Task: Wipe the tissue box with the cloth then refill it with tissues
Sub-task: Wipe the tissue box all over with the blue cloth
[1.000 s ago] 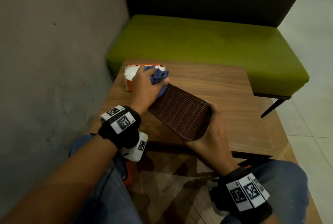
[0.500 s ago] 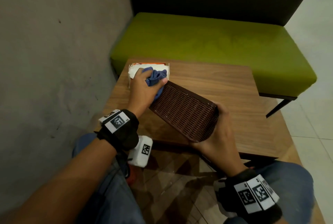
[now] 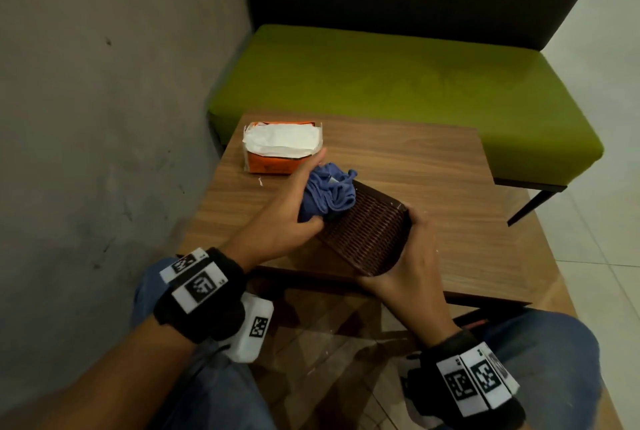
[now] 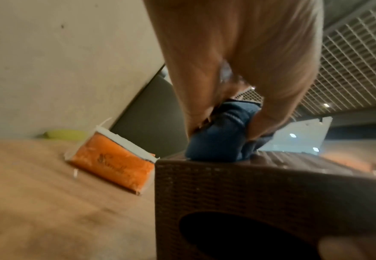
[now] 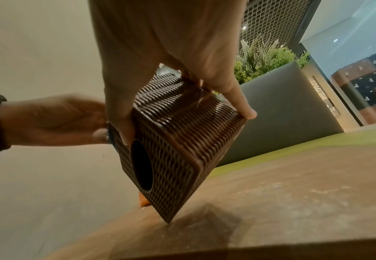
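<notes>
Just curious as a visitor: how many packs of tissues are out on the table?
1. A single orange tissue pack lies at the table's far left corner, beyond the left hand wiping the brown tissue box. Nothing shows whether the box holds more.

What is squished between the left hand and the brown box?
A bunched blue cloth. The left hand grips it and presses it on the brown woven tissue box. The head view shows it best.

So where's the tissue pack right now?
In the head view, the tissue pack lies on the table's far left corner, just beyond the left hand.
</notes>
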`<control>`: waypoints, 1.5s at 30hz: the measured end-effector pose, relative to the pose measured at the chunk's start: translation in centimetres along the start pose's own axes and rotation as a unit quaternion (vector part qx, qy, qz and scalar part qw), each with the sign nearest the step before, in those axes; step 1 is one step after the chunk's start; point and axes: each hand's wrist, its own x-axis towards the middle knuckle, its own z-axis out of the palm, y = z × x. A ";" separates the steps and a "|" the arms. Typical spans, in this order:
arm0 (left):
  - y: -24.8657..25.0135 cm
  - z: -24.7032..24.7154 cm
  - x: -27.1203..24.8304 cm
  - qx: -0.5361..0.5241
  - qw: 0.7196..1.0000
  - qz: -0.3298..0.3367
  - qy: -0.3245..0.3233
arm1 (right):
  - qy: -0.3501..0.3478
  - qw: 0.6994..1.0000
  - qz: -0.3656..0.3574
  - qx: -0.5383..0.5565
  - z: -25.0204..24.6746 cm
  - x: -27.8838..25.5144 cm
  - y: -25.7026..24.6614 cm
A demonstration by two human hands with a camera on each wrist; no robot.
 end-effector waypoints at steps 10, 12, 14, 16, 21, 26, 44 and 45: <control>2.7 7.3 -2.0 0.113 0.963 0.112 0.216 | -0.042 0.998 0.049 -0.022 1.5 0.5 0.4; 2.5 7.2 -1.5 0.146 0.967 0.117 0.174 | -0.047 0.998 0.043 -0.027 1.5 0.3 0.6; 1.6 5.8 -0.2 0.156 0.968 0.098 0.169 | -0.013 0.999 0.038 0.007 1.0 -0.3 0.1; 0.3 3.7 1.6 0.159 0.963 0.055 0.212 | 0.014 1.000 0.023 -0.001 0.5 -0.7 -0.3; 1.2 4.4 -0.2 0.179 0.963 0.105 0.173 | 0.021 0.999 0.030 -0.031 0.5 0.1 -0.3; 2.7 4.2 2.9 0.159 0.965 0.118 0.173 | 0.015 1.000 0.022 0.000 0.5 0.1 -0.7; -0.5 2.8 -0.6 0.154 0.967 0.179 0.093 | -0.055 0.997 0.013 0.059 -1.2 0.0 -0.3; -0.8 2.0 0.0 0.136 0.972 0.135 0.136 | -0.060 0.996 0.005 0.059 -1.1 -0.1 -0.6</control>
